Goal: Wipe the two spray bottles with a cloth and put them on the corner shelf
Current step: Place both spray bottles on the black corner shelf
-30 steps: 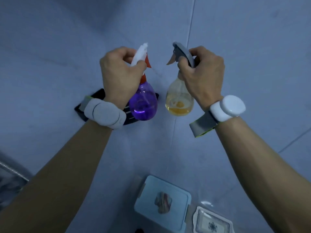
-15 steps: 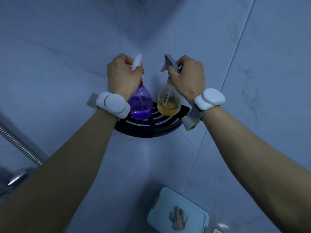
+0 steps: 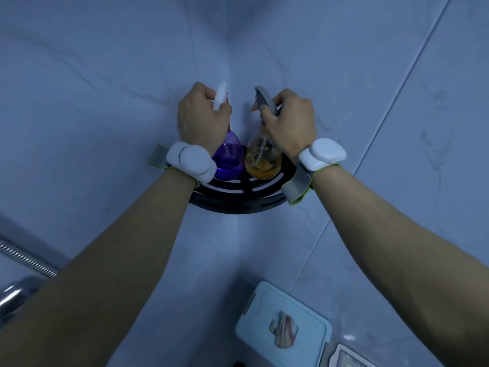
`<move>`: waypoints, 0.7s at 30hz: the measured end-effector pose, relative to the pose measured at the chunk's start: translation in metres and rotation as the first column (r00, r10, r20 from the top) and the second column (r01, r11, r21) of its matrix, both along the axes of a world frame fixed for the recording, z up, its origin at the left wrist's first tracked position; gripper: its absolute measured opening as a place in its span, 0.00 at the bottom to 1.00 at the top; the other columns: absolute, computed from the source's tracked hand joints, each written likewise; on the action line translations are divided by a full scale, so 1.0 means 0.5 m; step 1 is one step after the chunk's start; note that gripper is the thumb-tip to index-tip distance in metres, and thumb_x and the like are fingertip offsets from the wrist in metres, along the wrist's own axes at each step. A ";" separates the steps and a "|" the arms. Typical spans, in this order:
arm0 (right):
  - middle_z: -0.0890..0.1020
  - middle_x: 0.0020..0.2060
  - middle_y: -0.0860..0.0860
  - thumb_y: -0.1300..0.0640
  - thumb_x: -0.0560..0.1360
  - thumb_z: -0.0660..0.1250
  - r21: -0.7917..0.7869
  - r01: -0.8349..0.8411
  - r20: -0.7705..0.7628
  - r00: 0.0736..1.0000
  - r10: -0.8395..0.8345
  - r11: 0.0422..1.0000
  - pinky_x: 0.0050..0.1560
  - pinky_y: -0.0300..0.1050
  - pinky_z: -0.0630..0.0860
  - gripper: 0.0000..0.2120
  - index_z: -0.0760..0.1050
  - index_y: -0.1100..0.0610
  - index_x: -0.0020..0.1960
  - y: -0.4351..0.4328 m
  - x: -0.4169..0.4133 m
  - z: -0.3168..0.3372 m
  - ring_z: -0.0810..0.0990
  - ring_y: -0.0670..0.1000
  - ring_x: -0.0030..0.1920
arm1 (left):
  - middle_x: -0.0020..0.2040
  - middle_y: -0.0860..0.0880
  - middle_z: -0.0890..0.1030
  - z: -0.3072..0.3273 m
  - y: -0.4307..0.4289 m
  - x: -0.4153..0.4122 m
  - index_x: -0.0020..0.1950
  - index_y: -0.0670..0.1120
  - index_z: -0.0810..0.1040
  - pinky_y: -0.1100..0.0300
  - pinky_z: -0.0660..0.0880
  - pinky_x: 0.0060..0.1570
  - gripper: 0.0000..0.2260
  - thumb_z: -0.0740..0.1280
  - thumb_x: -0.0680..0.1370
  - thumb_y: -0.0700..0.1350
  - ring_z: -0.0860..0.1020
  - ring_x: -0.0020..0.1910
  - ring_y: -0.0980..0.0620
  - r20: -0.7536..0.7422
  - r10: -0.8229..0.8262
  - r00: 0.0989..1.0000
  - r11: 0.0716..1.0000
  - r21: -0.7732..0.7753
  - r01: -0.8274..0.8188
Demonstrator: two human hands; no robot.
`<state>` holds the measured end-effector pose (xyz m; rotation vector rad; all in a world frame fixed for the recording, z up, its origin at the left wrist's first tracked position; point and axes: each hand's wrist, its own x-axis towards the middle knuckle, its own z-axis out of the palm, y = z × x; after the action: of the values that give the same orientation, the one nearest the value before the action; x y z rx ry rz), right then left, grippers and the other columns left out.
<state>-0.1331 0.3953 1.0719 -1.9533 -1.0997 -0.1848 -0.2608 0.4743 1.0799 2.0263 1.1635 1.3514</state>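
A purple spray bottle (image 3: pixel 229 159) with a white and red head stands on the black corner shelf (image 3: pixel 239 198), and my left hand (image 3: pixel 201 116) grips its neck and trigger head. Right beside it, a clear spray bottle (image 3: pixel 262 160) with amber liquid and a grey head sits on the same shelf, with my right hand (image 3: pixel 289 123) curled round its head. The two bottles stand side by side, almost touching. No cloth is in view.
The shelf is fixed in the corner of two pale tiled walls. A light blue lidded box (image 3: pixel 284 327) lies below at the bottom, with a white tray (image 3: pixel 352 358) beside it. A metal shower hose (image 3: pixel 25 256) and tap (image 3: pixel 12 295) are at the lower left.
Both hands have carried the bottles forward and down into the corner; the bottles now rest on the shelf instead of hanging in front of it.
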 end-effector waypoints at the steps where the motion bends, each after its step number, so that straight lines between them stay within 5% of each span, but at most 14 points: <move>1: 0.83 0.41 0.59 0.49 0.75 0.65 -0.007 -0.001 -0.007 1.000 0.001 1.000 0.44 0.55 0.77 0.14 0.77 0.61 0.49 0.002 0.000 -0.002 0.80 0.62 0.44 | 0.42 0.46 0.81 -0.001 0.004 0.001 0.46 0.40 0.77 0.53 0.76 0.38 0.09 0.69 0.70 0.44 0.79 0.42 0.46 0.007 0.002 1.000 1.000 -0.005 -0.002; 10: 0.85 0.41 0.59 0.41 0.70 0.62 -0.014 -0.017 -0.086 0.996 0.016 1.000 0.46 0.56 0.80 0.20 0.78 0.57 0.49 -0.008 -0.003 -0.018 0.82 0.62 0.45 | 0.47 0.44 0.82 -0.012 0.005 0.001 0.52 0.42 0.77 0.51 0.78 0.44 0.11 0.68 0.72 0.44 0.80 0.46 0.46 -0.020 -0.036 0.999 0.999 0.016 0.037; 15: 0.84 0.47 0.61 0.45 0.75 0.67 -0.068 -0.023 -0.056 0.998 0.019 0.997 0.51 0.58 0.79 0.19 0.78 0.59 0.58 -0.030 -0.006 -0.008 0.81 0.64 0.50 | 0.55 0.45 0.78 -0.010 -0.009 -0.010 0.58 0.45 0.75 0.53 0.74 0.48 0.15 0.68 0.73 0.47 0.77 0.52 0.47 -0.092 -0.015 0.996 0.999 0.035 0.018; 21: 0.84 0.49 0.53 0.45 0.75 0.66 -0.038 0.005 0.045 0.999 -0.004 0.999 0.51 0.51 0.77 0.18 0.78 0.57 0.58 -0.092 -0.017 0.044 0.81 0.58 0.52 | 0.60 0.46 0.73 0.034 -0.062 -0.023 0.57 0.47 0.76 0.51 0.74 0.50 0.15 0.67 0.72 0.51 0.75 0.57 0.46 -0.059 -0.031 0.998 0.975 0.219 0.043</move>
<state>-0.1418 0.3491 1.0941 -1.9940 -1.1353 -0.2122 -0.2722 0.4434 1.0970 2.2408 1.0324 1.4705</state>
